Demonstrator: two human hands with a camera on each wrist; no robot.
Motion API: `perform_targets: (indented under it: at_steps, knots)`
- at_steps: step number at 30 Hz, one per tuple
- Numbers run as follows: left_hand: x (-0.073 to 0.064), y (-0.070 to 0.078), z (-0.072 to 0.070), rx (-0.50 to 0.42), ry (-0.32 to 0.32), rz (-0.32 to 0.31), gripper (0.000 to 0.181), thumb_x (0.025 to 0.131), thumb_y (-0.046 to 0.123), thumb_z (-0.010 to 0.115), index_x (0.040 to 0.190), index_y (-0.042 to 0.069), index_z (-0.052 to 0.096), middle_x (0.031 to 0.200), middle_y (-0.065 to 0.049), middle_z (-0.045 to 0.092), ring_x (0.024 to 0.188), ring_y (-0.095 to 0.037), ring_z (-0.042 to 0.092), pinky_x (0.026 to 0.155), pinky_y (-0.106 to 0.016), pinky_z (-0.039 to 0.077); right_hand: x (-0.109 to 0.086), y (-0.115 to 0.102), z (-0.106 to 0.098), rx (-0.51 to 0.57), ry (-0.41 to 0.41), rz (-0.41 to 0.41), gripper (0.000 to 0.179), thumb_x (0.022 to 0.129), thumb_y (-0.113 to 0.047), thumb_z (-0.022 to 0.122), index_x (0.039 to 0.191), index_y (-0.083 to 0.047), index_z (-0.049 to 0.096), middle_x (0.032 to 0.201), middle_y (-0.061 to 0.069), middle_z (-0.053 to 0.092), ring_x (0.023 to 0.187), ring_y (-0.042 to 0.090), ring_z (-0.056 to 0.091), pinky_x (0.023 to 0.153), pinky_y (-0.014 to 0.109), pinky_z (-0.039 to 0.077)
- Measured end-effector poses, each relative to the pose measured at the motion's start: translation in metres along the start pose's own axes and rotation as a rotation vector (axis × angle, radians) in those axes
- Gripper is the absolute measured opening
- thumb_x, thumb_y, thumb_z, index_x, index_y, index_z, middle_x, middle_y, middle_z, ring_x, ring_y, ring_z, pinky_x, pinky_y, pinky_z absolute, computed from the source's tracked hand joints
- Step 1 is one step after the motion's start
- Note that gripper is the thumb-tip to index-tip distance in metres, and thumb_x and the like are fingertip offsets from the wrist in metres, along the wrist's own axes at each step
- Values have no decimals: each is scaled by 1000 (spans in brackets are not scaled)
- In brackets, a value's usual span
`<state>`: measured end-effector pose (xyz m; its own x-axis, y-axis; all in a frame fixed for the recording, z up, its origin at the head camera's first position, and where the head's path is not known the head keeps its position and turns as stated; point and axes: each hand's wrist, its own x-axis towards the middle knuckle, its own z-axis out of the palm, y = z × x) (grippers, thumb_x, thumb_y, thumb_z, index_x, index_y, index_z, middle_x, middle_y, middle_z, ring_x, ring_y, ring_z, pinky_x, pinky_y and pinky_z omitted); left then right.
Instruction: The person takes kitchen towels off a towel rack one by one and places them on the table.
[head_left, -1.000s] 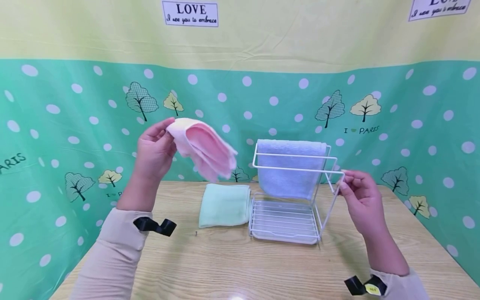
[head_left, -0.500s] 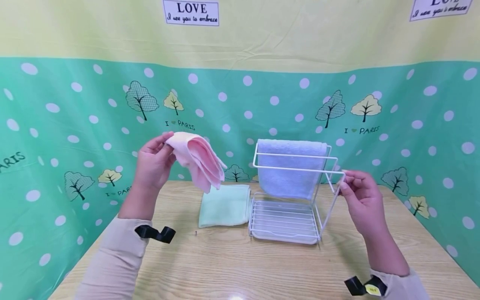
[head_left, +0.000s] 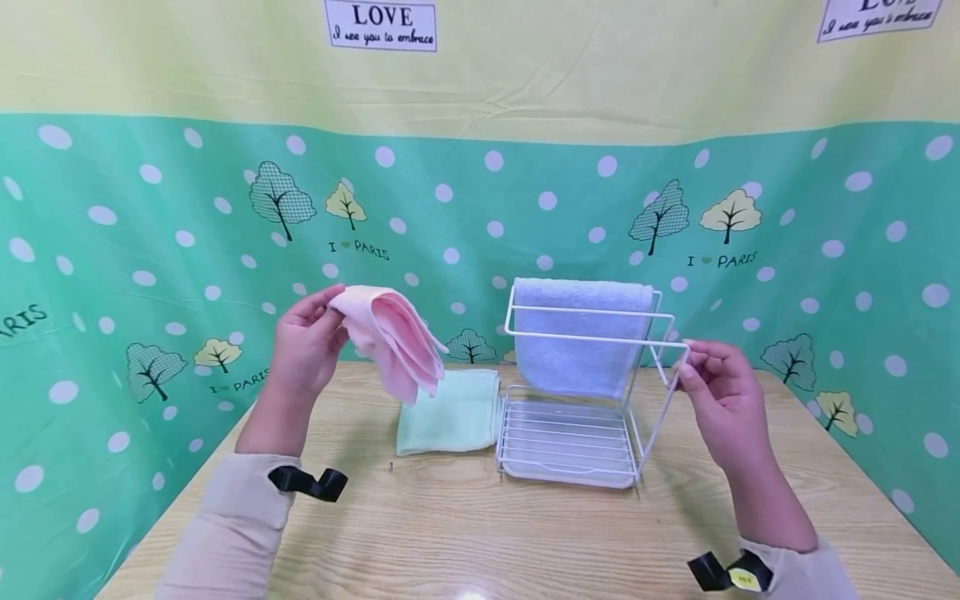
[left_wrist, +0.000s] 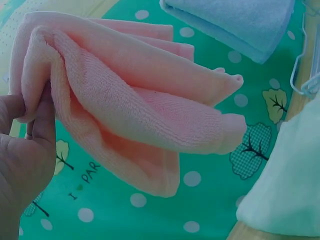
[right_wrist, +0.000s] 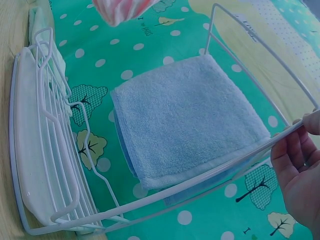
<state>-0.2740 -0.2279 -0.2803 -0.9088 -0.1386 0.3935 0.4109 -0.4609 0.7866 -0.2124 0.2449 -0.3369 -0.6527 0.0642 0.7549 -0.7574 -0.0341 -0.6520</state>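
My left hand [head_left: 307,342] pinches a folded pink towel [head_left: 390,337] by one end, between thumb and fingers. Its loose layers hang toward the right, in the air above the table's back part. With thumb and fingers my right hand [head_left: 723,400] grips the upper right corner of a white wire rack [head_left: 596,337]. Over the rack's rear top bar hangs a light blue towel [head_left: 577,367], also seen from the side as the blue towel [right_wrist: 185,115] in the right wrist view. A folded mint green towel [head_left: 450,417] lies flat on the table, left of the rack.
The rack's base holds a wire shelf over a pale tray [head_left: 570,475]. A wooden table [head_left: 465,533] carries everything. Behind and at both sides hangs a green and yellow printed curtain [head_left: 495,183]. A tiny dark bit [head_left: 391,467] lies in front of the green towel.
My left hand has lowered the pink towel, and it now hangs more steeply, overlapping the green towel in the head view. My right hand and the rack have stayed put.
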Motion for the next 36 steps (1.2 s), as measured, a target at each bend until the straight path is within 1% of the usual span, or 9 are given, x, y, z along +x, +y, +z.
perform_targets:
  at_steps: [7,13,16,19,21,25,28,32,36]
  knots:
    - [-8,-11,-12,71,42,-42,25,91,-1,65,113,8,73,106,-5,63,92,-13,62,79,-23,56,-1,-1,0,-4,-4,0,27,93,18,47,119,13,50,96,8,57,84,15,58,77,18,54]
    - [-14,-24,-23,167,94,-86,27,93,0,64,119,4,68,110,-5,61,98,-14,61,84,-27,55,-1,-1,0,-42,15,31,26,94,16,49,120,13,49,97,7,57,84,14,57,76,18,54]
    - [-17,-30,-25,218,122,-115,28,94,2,63,121,4,66,114,-5,59,99,-14,61,83,-27,55,-1,-1,0,-62,20,46,26,94,14,50,120,15,47,97,7,58,84,14,57,75,17,54]
    - [-18,-34,-26,229,142,-136,28,94,3,62,122,2,65,111,-5,58,96,-13,62,81,-28,56,-1,-1,0,-60,19,44,26,94,15,49,120,15,46,97,7,58,84,14,57,75,17,54]
    - [-19,-36,-25,196,152,-148,25,94,2,62,118,3,68,107,-5,59,92,-13,63,80,-28,56,-1,-1,0,-47,15,37,27,94,15,49,120,16,46,97,7,57,84,14,57,75,18,54]
    - [-22,-39,-21,65,168,-176,19,94,-1,61,103,10,74,99,-4,65,84,-12,65,77,-27,57,-1,-1,0,-30,10,28,27,93,16,49,119,18,44,97,8,57,83,15,58,76,18,55]
    - [-24,-40,-19,-26,166,-207,19,95,-1,60,96,12,74,97,-3,67,79,-12,66,72,-26,58,-1,-1,-1,-41,6,27,26,94,15,49,120,17,45,97,8,56,83,15,58,76,18,54]
    - [-27,-45,-22,-87,177,-266,17,97,1,57,96,12,71,96,-2,66,78,-11,65,70,-23,57,0,0,-1,-52,9,30,27,94,15,49,121,14,48,98,9,56,84,16,58,77,18,54]
    - [-32,-52,-35,-95,251,-348,12,97,5,59,100,12,68,98,-2,62,81,-10,62,76,-22,56,0,0,-1,-57,16,39,27,94,15,49,121,13,48,98,10,56,85,17,58,78,19,54]
